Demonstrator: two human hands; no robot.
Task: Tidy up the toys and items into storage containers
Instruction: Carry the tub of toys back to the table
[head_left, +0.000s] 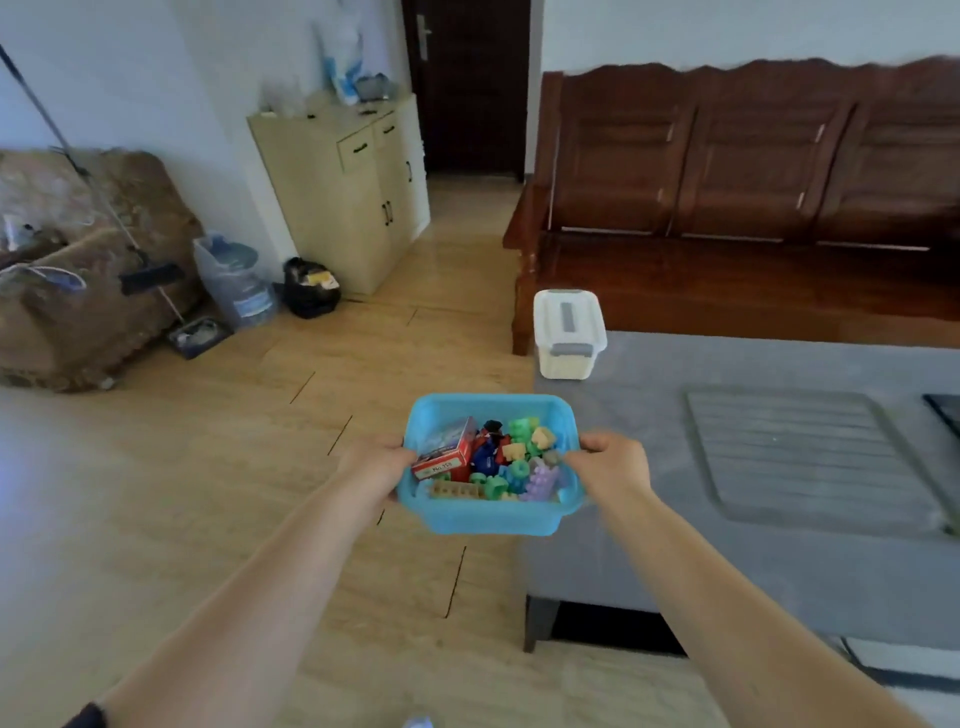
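Wooden floor spreads across the left, with a black bag and a clear water jug standing on it by the cabinet. On the right, a grey table carries a lidded white box at its far corner.

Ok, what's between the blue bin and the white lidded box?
Nothing: in the head view, only bare grey tabletop separates the blue bin from the white box.

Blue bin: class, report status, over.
Left hand and right hand grip blue bin sides. Bin carried, full of toys. Lidded white box ahead, apart.
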